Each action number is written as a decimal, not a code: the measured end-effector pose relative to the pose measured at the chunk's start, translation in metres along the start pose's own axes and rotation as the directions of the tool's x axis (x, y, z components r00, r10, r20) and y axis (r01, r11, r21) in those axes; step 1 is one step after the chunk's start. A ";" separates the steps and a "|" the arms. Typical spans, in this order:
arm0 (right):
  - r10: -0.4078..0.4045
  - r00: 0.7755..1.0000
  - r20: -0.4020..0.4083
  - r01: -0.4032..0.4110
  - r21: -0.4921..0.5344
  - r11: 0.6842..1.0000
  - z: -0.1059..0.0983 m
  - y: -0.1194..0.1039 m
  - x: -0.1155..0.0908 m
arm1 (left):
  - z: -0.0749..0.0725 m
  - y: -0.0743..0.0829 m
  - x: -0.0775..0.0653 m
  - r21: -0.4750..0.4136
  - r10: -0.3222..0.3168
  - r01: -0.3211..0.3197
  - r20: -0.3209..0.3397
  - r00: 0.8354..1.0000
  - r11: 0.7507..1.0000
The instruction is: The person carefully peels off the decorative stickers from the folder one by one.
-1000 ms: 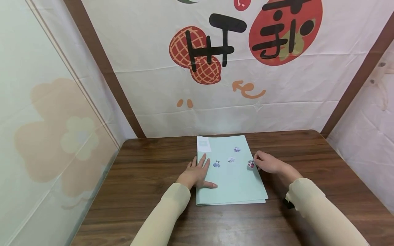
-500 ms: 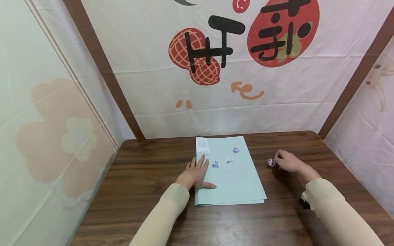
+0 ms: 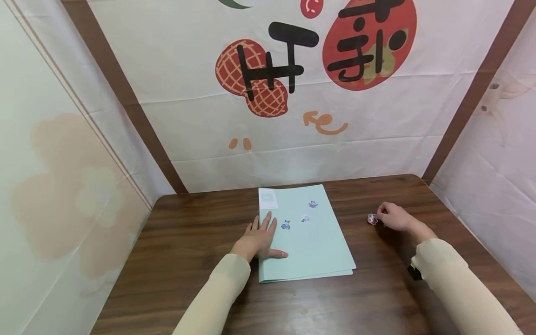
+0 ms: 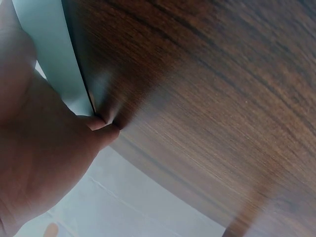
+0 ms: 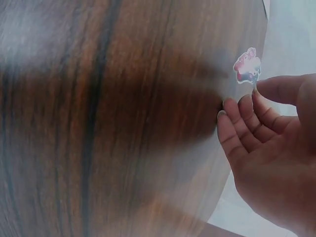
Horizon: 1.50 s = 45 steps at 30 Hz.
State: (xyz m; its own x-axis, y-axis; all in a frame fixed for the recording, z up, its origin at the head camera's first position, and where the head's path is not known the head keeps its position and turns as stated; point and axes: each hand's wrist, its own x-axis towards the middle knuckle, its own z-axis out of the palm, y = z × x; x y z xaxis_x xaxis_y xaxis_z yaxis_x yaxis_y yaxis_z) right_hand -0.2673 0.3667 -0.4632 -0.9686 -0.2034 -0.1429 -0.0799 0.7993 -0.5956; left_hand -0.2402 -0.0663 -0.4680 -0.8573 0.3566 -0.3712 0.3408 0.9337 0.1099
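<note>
While L grip lies spread on folder, R grip pinches sticker over tbl.

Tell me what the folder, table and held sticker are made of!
Folder: smooth, perhaps plastic or stiff card, with crisp straight edges.
Table: glossy wood or laminate, with dark grain and reflections.
Sticker in the right hand: shiny, probably film or coated paper, catching glare.

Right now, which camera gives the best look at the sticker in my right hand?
The right wrist view: the sticker shows largest there, pinched in your right hand, though glare washes out part of its print. The head view shows it small, right of the folder. The left wrist view doesn't show it.
</note>
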 end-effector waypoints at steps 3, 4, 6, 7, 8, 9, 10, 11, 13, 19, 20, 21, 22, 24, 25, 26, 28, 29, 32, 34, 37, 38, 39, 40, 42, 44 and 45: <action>0.002 1.000 0.008 -0.002 0.007 1.000 0.001 0.000 0.006 | -0.001 -0.003 -0.002 -0.008 0.000 0.000 -0.011 1.000 1.000; 0.005 1.000 0.008 -0.005 0.006 1.000 0.001 0.000 0.006 | -0.001 -0.003 -0.002 -0.010 0.002 -0.003 -0.014 1.000 1.000; 0.014 1.000 0.005 -0.014 0.002 1.000 0.001 0.001 0.007 | -0.002 -0.003 -0.002 -0.014 0.005 -0.006 -0.015 1.000 1.000; 0.017 1.000 0.003 -0.017 -0.002 1.000 0.001 0.001 0.006 | -0.002 -0.002 -0.003 -0.012 0.005 -0.006 -0.011 1.000 1.000; 0.021 1.000 0.000 -0.021 -0.009 1.000 0.001 0.001 0.006 | -0.002 -0.002 -0.002 -0.011 0.005 -0.005 -0.007 1.000 1.000; 0.020 1.000 0.000 -0.020 -0.018 1.000 0.001 0.001 0.005 | -0.002 -0.001 -0.002 -0.010 0.004 -0.004 -0.006 1.000 1.000; 0.020 1.000 -0.002 -0.020 -0.027 0.999 0.002 0.002 0.005 | -0.001 -0.001 -0.002 -0.008 0.002 -0.002 -0.004 1.000 1.000; 0.019 1.000 -0.006 -0.019 -0.039 0.999 0.002 0.002 0.005 | -0.001 -0.001 -0.002 -0.004 0.001 -0.001 0.000 1.000 1.000; 0.013 1.000 -0.021 -0.015 -0.060 0.998 0.003 0.001 0.004 | -0.001 -0.001 -0.002 -0.002 -0.002 0.002 0.003 1.000 1.000; -0.005 0.999 -0.048 0.001 -0.079 0.997 0.006 0.002 0.005 | -0.003 -0.001 -0.004 -0.006 0.001 -0.001 -0.001 1.000 1.000; -0.002 0.999 -0.046 -0.001 -0.077 0.997 0.007 0.002 0.005 | -0.003 -0.002 -0.004 -0.005 0.003 -0.003 -0.002 1.000 1.000; -0.001 0.999 -0.044 -0.002 -0.077 0.997 0.007 0.002 0.004 | -0.004 -0.002 -0.004 -0.003 0.004 -0.004 -0.001 1.000 1.000; 0.006 0.999 -0.045 -0.010 -0.076 0.997 0.008 0.000 0.004 | -0.004 -0.002 -0.004 -0.003 0.004 -0.004 -0.001 1.000 1.000; 0.009 0.999 -0.046 -0.012 -0.081 0.997 0.008 0.000 0.004 | -0.003 -0.002 -0.003 -0.001 0.005 -0.005 -0.002 1.000 1.000; 0.011 0.999 -0.044 -0.015 -0.083 0.996 0.008 0.000 0.003 | -0.003 -0.002 -0.003 -0.002 0.005 -0.005 -0.002 1.000 1.000; 0.016 0.999 -0.042 -0.019 -0.082 0.996 0.008 0.000 0.004 | -0.002 -0.001 -0.002 0.000 0.004 -0.004 -0.003 1.000 1.000; 0.019 0.999 -0.042 -0.022 -0.091 0.996 0.008 -0.001 0.004 | -0.002 -0.001 -0.002 0.001 0.002 -0.002 -0.001 1.000 1.000; 0.021 0.999 -0.039 -0.025 -0.094 0.995 0.009 0.000 0.004 | -0.001 -0.001 -0.002 0.001 0.002 -0.002 0.000 1.000 1.000; 0.045 0.999 -0.029 -0.048 -0.098 0.994 0.009 -0.002 0.005 | -0.001 -0.001 -0.002 -0.003 0.001 -0.001 -0.001 1.000 1.000; 0.061 0.998 -0.021 -0.063 -0.095 0.993 0.009 -0.003 0.005 | -0.001 -0.001 -0.002 -0.010 0.001 -0.001 -0.001 1.000 1.000; 0.072 0.997 -0.014 -0.074 -0.095 0.993 0.009 -0.005 0.005 | -0.001 -0.002 -0.002 -0.016 0.000 0.000 -0.001 1.000 1.000; 0.072 0.997 -0.014 -0.073 -0.098 0.993 0.009 -0.005 0.005 | -0.001 -0.002 -0.002 -0.018 0.000 0.000 -0.001 1.000 1.000; 0.070 0.997 -0.015 -0.071 -0.101 0.992 0.009 -0.005 0.005 | -0.001 -0.002 -0.002 -0.020 0.000 0.000 0.000 1.000 1.000; 0.068 0.998 -0.016 -0.069 -0.103 0.992 0.009 -0.006 0.005 | -0.001 -0.002 -0.002 -0.021 0.001 -0.001 -0.001 1.000 1.000; 0.066 0.998 -0.016 -0.067 -0.104 0.992 0.009 -0.005 0.005 | -0.001 -0.002 -0.002 -0.022 0.002 -0.002 -0.001 1.000 1.000; 0.062 0.998 -0.016 -0.063 -0.104 0.993 0.010 -0.005 0.005 | -0.001 -0.002 -0.002 -0.021 0.003 -0.003 -0.002 1.000 1.000; 0.061 0.998 -0.015 -0.062 -0.102 0.993 0.011 -0.004 0.005 | -0.001 -0.002 -0.002 -0.019 0.004 -0.004 -0.001 1.000 1.000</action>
State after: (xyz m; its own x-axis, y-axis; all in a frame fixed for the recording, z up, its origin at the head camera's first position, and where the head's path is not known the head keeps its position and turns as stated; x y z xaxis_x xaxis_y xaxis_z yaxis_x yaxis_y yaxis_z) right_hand -0.2696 0.3560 -0.4698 -0.9752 -0.1455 -0.1670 -0.0430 0.8641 -0.5014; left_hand -0.2392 -0.0687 -0.4661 -0.8565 0.3600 -0.3699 0.3364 0.9329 0.1290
